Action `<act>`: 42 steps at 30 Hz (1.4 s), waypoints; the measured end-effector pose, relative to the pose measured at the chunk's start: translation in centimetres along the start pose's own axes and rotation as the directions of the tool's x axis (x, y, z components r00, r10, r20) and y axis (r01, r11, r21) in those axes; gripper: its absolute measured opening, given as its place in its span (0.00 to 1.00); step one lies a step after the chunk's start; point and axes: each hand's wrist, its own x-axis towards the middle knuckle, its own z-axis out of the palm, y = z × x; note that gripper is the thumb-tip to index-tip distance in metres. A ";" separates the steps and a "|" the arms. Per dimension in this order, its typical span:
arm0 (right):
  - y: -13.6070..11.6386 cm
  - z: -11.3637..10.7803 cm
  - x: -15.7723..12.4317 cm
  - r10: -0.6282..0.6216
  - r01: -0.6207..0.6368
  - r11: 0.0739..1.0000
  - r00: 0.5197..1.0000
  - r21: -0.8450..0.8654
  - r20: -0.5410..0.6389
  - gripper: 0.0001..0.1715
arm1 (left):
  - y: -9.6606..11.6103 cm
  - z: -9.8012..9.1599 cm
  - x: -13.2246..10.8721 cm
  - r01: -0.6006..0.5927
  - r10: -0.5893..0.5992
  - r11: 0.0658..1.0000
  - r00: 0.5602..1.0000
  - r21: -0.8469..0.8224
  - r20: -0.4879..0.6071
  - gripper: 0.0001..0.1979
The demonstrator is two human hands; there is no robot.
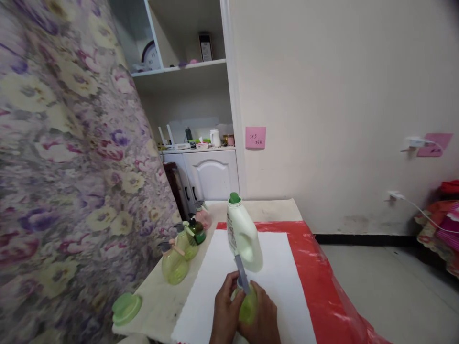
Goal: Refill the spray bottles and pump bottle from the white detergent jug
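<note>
Both my hands are wrapped around a small green pump bottle (248, 306) near the front of the white sheet (218, 282). My left hand (225, 310) grips its left side and my right hand (263, 317) its right side. The bottle's grey pump nozzle (241, 272) sticks up between my thumbs. Just behind it stands a white detergent jug (244, 235) with a green cap, upright and apart from my hands.
Several small green and pink pump bottles (182, 248) stand along the table's left edge, with a green lid (126, 308) at the front corner. A red cloth (315, 267) covers the table's right side. A floral curtain (64, 167) hangs on the left, a cabinet behind.
</note>
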 end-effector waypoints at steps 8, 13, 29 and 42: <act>-0.4 -0.6 -1.3 -0.087 0.093 0.987 0.995 0.132 -0.055 0.45 | 1.7 -0.4 -1.0 0.036 -0.026 0.993 0.996 -0.116 0.083 0.10; -2.3 -2.3 -2.4 -0.102 0.124 0.960 0.990 0.250 -0.097 0.47 | 3.3 -0.9 -1.6 0.125 -0.103 0.957 0.990 -0.263 0.098 0.11; -1.3 -6.6 -0.9 -0.220 -0.075 0.651 0.934 0.756 0.282 0.51 | 5.1 -1.5 -1.8 0.124 -0.033 0.939 0.961 -0.321 0.276 0.14; -3.4 -7.7 -0.5 -0.291 -0.375 0.261 0.848 0.890 0.443 0.46 | 5.0 -1.1 -1.5 0.172 -0.043 0.913 0.942 -0.369 0.334 0.18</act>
